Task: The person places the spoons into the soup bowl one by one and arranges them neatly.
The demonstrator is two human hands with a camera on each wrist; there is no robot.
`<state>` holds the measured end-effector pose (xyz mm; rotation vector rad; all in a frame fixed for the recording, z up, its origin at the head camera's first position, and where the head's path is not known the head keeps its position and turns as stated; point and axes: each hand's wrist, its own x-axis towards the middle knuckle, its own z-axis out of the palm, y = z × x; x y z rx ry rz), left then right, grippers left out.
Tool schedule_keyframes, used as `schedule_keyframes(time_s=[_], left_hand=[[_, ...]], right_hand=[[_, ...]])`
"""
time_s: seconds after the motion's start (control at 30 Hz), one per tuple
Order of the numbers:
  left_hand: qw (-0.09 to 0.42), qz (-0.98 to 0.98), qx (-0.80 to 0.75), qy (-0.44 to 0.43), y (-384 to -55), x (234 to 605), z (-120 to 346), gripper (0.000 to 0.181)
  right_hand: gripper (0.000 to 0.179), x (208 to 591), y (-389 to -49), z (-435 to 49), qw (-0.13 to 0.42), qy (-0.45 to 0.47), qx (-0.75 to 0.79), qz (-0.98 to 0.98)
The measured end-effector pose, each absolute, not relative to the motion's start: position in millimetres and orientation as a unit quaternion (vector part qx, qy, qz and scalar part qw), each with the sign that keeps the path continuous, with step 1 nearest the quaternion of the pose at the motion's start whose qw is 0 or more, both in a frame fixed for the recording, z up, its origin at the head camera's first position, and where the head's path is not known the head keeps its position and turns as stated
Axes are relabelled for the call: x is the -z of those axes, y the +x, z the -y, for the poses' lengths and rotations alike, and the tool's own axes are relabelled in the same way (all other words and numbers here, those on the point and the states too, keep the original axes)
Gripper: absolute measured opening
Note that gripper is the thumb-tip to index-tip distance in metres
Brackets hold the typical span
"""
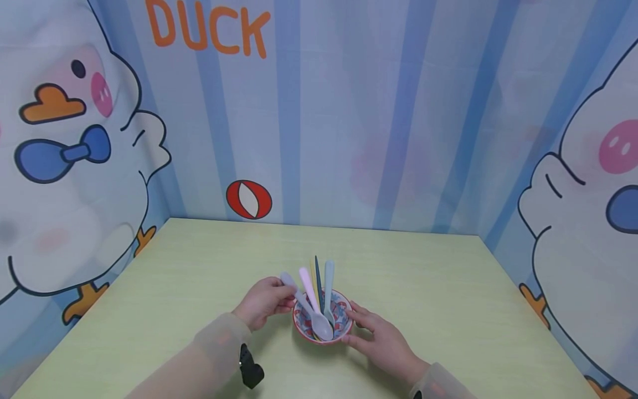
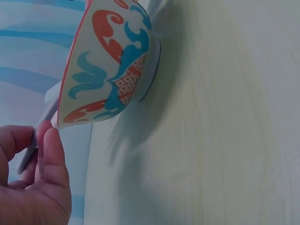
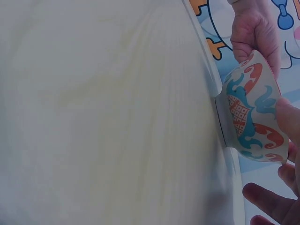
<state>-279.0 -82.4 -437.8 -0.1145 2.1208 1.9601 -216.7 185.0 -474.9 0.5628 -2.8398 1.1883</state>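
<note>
A small patterned bowl (image 1: 298, 328) with a red rim stands on the table, holding several utensils. My left hand (image 1: 266, 302) pinches the handle of a grey-lavender spoon (image 1: 301, 299), which leans over the bowl's left rim. Beside it in the bowl are a pink-handled utensil (image 1: 306, 280), a pale blue spoon (image 1: 329, 277), a dark thin stick (image 1: 317, 271) and a yellow one (image 1: 312, 271). Their lower ends overlap. At the bowl's right side my right hand (image 1: 381, 338) holds the rim between thumb and fingers; the right wrist view shows its thumb (image 3: 288, 119) against the outer wall.
The pale wooden table (image 1: 428, 277) extends around the bowl. Behind it hangs a striped blue cloth (image 1: 339, 111) with printed ducks, continuing along both sides. A black strap device (image 1: 251, 368) sits at my left wrist.
</note>
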Motion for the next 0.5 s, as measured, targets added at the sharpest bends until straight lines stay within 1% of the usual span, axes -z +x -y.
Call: schedule_keyframes(time_s=[0.5], left_hand=[[0.117, -0.751, -0.648, -0.045, -282.7, 445.1, 79.9, 0.026]], right_hand=[[0.069, 476.3, -216.6, -185.0, 0.012, 0.180, -0.377, 0.909]])
